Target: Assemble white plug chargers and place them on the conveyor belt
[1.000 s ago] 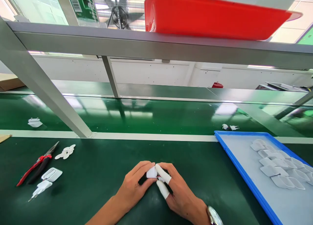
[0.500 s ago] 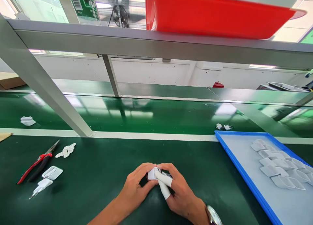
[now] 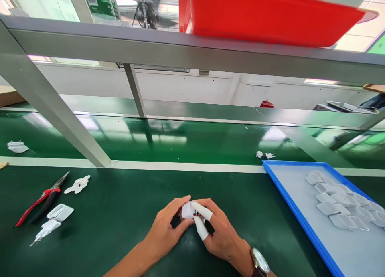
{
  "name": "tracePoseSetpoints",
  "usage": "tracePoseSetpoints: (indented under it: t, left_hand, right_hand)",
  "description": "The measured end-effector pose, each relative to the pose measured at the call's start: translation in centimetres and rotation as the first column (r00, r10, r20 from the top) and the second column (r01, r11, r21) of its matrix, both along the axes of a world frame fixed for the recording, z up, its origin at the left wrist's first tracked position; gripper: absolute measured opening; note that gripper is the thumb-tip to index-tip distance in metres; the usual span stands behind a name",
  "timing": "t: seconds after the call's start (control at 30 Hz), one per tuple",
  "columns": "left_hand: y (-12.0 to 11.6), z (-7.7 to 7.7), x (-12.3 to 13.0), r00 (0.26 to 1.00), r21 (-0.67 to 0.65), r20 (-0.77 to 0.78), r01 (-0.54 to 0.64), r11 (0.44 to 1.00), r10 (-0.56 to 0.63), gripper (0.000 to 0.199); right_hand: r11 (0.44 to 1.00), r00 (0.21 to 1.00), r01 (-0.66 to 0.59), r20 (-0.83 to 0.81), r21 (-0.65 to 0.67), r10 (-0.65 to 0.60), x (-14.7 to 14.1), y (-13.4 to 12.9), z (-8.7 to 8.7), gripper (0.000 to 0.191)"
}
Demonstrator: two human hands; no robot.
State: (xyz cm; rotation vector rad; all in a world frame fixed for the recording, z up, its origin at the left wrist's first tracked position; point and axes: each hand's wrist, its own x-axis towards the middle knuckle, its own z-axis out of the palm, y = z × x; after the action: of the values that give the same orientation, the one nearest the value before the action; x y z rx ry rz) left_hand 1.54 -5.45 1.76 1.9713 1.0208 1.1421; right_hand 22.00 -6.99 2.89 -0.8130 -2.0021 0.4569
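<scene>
A small white plastic part (image 3: 187,210) is held over the green tabletop, between my two hands. My left hand (image 3: 165,229) grips its left side with thumb and fingers. My right hand (image 3: 221,233), with white covers on two fingertips and a watch at the wrist, pinches at the part's right side, where small dark and metallic bits show. Left of my hands lie red-and-black pliers (image 3: 45,201), a small stack of white flat pieces (image 3: 78,185), and white plastic parts (image 3: 60,213) with another white piece (image 3: 48,229) touching them.
A blue-rimmed tray (image 3: 296,213) on the right holds several white shells (image 3: 339,199). Behind the table runs a green belt (image 3: 180,142) carrying small white items (image 3: 18,146). A metal frame (image 3: 192,52) crosses above, bearing a red bin (image 3: 264,16).
My right hand's covered fingers have spread slightly apart at the white part, showing more of its right side. The items on the belt have shifted left.
</scene>
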Motion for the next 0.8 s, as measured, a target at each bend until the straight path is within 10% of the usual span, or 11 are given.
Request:
tracePoseSetpoints:
  t: [0.3, 0.63, 0.8]
  left_hand:
    - [0.6, -0.3, -1.0, 0.994, 0.224, -0.095, -0.029, 0.974, 0.051, 0.02]
    - [1.7, 0.0, -1.7, 0.94, 0.473, -0.338, 0.134, 0.871, 0.038, 0.036]
    - [7.6, 0.4, -2.4, 0.896, 0.366, -0.421, 0.025, 0.93, 0.142, 0.035]
  right_hand:
    - [0.935, 0.925, 0.047, 0.339, 0.352, -0.174, -0.5, 0.3, -0.6, 0.051]
    - [0.897, 0.827, 0.073, 0.476, 0.437, -0.299, -0.9, 1.1, -0.7, 0.017]
    - [0.869, 0.867, 0.238, 0.309, 0.434, -0.392, -0.1, 2.1, -0.6, 0.022]
